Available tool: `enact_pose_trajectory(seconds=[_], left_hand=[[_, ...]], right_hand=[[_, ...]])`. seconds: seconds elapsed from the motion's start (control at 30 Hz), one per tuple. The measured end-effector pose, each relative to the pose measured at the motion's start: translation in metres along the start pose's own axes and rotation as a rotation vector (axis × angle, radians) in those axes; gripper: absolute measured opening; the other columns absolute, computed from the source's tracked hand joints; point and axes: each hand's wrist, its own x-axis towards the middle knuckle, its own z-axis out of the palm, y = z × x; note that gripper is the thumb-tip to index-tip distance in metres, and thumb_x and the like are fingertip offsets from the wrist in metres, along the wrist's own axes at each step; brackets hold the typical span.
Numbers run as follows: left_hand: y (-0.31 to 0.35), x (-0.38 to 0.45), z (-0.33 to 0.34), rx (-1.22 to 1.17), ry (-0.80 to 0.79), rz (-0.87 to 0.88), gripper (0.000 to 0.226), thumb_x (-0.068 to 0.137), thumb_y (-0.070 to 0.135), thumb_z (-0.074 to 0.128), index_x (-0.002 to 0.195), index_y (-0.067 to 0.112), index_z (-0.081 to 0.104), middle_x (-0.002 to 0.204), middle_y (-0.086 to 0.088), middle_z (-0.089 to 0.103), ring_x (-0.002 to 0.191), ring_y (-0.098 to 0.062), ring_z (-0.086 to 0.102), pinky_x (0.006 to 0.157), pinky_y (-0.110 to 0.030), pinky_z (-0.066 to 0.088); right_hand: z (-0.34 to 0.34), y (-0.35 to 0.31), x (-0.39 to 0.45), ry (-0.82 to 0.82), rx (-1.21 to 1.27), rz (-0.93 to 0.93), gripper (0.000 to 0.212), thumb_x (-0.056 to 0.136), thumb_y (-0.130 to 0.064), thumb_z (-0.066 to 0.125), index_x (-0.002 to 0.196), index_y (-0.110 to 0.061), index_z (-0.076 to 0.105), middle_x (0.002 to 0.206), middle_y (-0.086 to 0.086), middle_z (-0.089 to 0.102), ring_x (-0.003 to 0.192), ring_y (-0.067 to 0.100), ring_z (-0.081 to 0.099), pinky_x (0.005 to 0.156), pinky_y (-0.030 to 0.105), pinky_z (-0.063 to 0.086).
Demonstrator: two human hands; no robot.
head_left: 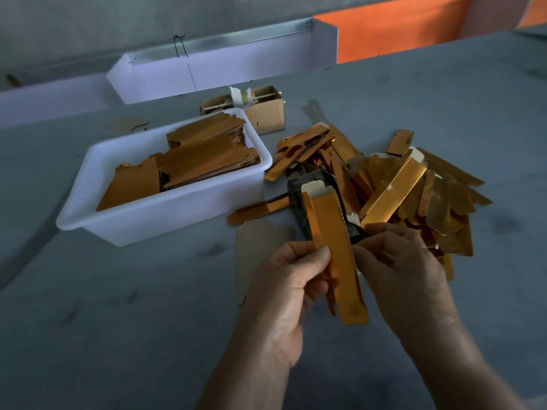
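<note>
A long gold foil-faced card strip (337,238) is held upright above the grey table. My left hand (291,279) pinches its folded left edge between thumb and fingers. My right hand (405,267) grips the strip's right side, fingers curled behind it. A loose pile of similar gold card blanks (414,184) lies just beyond my hands. To the left, a white plastic tub (142,214) holds stacked flattened gold blanks (204,158).
A small open cardboard box (266,113) with a white roll in it stands behind the tub. A flat brown card piece (260,250) lies under my left hand. White trough-like guards (225,66) and an orange panel (393,34) line the far table edge.
</note>
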Motion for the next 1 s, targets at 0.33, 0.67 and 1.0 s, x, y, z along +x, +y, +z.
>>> enact_pose_trajectory(seconds=[0.33,0.67,1.0], left_hand=[[0.006,0.004,0.009,0.382,0.0,0.161,0.009,0.09,0.015,0.063,0.081,0.017,0.065,0.059,0.008,0.064,0.049,0.001,0.054,0.045,-0.012,0.04],[0.014,0.004,0.01,0.353,-0.018,0.119,0.006,0.087,0.013,0.066,0.083,0.017,0.066,0.063,0.011,0.068,0.053,0.003,0.06,0.046,-0.011,0.042],[0.009,-0.007,0.003,0.263,-0.059,0.079,0.004,0.084,0.007,0.068,0.087,0.008,0.07,0.081,-0.008,0.075,0.075,-0.019,0.074,0.067,-0.025,0.059]], right_hand=[[0.002,0.0,-0.002,0.056,-0.073,-0.117,0.005,0.084,-0.016,0.066,0.081,-0.012,0.067,0.113,0.0,0.055,0.105,0.02,0.053,0.076,0.024,0.045],[-0.037,-0.009,-0.005,-0.038,0.194,-0.153,0.008,0.077,-0.033,0.061,0.073,-0.026,0.06,0.075,-0.004,0.06,0.07,0.004,0.058,0.054,0.015,0.045],[-0.035,-0.019,-0.008,-0.34,0.31,-0.222,0.021,0.068,-0.038,0.056,0.082,-0.033,0.071,0.081,-0.009,0.07,0.075,0.008,0.062,0.059,0.014,0.049]])
